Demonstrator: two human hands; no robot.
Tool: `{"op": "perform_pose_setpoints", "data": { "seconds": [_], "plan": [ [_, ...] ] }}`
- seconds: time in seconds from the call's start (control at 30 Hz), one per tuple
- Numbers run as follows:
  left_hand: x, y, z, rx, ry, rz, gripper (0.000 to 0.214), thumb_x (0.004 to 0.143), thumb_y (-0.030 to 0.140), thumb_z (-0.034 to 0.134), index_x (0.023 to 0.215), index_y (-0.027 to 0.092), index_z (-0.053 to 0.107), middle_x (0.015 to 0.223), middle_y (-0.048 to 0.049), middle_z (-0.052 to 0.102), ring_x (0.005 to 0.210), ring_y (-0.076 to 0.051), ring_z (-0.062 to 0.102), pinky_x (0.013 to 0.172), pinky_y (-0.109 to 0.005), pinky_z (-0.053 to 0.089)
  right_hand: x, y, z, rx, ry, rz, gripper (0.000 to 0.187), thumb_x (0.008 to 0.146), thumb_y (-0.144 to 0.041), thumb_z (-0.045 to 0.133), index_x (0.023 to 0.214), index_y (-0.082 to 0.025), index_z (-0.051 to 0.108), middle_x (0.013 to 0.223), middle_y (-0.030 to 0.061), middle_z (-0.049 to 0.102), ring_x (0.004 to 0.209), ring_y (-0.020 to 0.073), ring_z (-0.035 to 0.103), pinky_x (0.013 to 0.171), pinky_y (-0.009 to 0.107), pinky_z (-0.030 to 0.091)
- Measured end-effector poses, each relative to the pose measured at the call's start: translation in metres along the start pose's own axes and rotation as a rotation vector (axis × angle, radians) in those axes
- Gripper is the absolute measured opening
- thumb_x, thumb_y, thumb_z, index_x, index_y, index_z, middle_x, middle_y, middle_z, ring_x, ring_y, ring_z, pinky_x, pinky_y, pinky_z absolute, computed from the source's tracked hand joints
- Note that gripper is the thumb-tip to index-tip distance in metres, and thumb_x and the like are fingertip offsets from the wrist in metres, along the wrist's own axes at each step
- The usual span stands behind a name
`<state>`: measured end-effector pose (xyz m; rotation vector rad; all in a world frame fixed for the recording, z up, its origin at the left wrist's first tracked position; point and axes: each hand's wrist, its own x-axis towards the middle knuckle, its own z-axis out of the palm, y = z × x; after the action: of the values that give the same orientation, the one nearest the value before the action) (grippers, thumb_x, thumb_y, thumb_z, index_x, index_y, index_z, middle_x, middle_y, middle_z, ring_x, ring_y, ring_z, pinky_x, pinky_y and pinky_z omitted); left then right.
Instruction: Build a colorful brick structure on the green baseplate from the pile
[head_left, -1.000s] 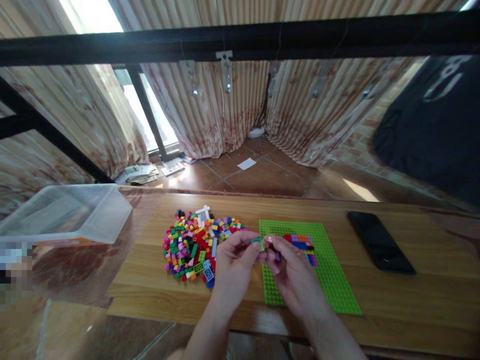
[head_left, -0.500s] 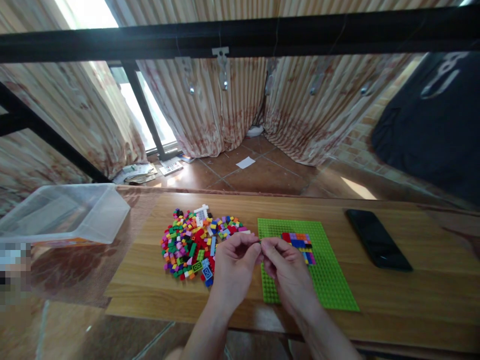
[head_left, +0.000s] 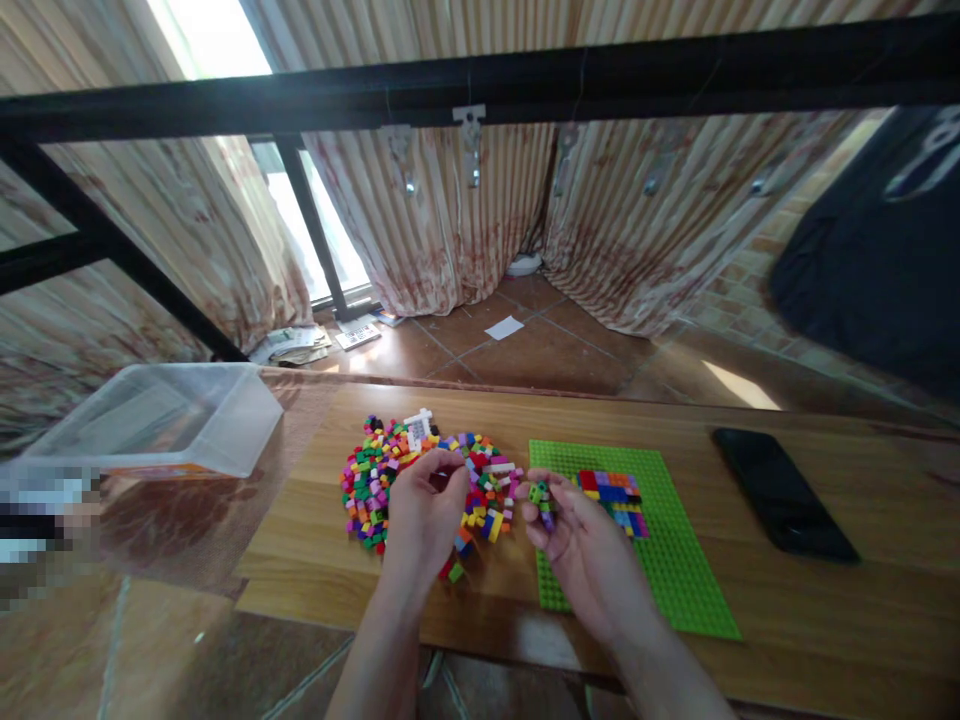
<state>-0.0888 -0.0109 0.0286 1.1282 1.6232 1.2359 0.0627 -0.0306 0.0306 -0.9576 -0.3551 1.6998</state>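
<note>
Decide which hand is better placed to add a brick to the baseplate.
Probably the right hand: it holds a green brick beside the baseplate; the left hand is over the pile.

Brick pile (head_left: 427,480): mixed red, yellow, green, pink, blue, orange, white and black, in no order. Small brick (head_left: 538,493) at the right hand (head_left: 585,545): bright green, with a purple piece (head_left: 548,519) just under it. Baseplate (head_left: 660,570): uniform lime green, regular studded grid. Built patch (head_left: 611,497) on it: rows of red, blue, orange, purple, yellow and black. Phone (head_left: 784,490): plain black. Tabletop (head_left: 825,620): light wood grain. Tub (head_left: 172,415): clear, with orange showing beneath. Curtains (head_left: 465,230): beige, fine vertical stripes, reddish-brown stains. Floor (head_left: 540,350): terracotta tiles.
</note>
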Motion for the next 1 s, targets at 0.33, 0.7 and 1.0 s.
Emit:
{"op": "perform_pose_setpoints", "data": {
  "seconds": [0.33, 0.7, 1.0],
  "plan": [
    [0.006, -0.006, -0.024, 0.803, 0.026, 0.115, 0.024, 0.076, 0.009, 0.052, 0.083, 0.02, 0.072, 0.09, -0.007, 0.07, 0.083, -0.021, 0.064, 0.077, -0.031, 0.046, 0.027, 0.027, 0.0, -0.143, 0.156, -0.213, 0.028, 0.064, -0.04, 0.078, 0.084, -0.021, 0.07, 0.088, 0.0011, 0.069, 0.087, 0.0164, 0.061, 0.081, 0.028, 0.049],
    [0.01, -0.013, -0.021, 0.847, -0.016, 0.153, 0.026, 0.078, 0.009, 0.052, 0.093, 0.021, 0.071, 0.096, -0.0077, 0.067, 0.086, -0.021, 0.064, 0.08, -0.03, 0.047, 0.032, 0.042, 0.001, -0.413, 0.128, -0.311, 0.039, 0.077, -0.053, 0.066, 0.102, -0.023, 0.068, 0.092, 0.0035, 0.074, 0.094, 0.0213, 0.065, 0.073, 0.03, 0.048],
    [0.01, -0.012, 0.005, 0.959, -0.09, 0.209, 0.029, 0.082, 0.01, 0.05, 0.105, 0.02, 0.065, 0.102, -0.009, 0.062, 0.086, -0.022, 0.064, 0.073, -0.03, 0.048, 0.029, 0.039, -0.002, -0.461, 0.112, -0.383, 0.038, 0.079, -0.054, 0.064, 0.101, -0.023, 0.07, 0.104, 0.0054, 0.072, 0.109, 0.0234, 0.059, 0.089, 0.036, 0.046]
  ]
}}
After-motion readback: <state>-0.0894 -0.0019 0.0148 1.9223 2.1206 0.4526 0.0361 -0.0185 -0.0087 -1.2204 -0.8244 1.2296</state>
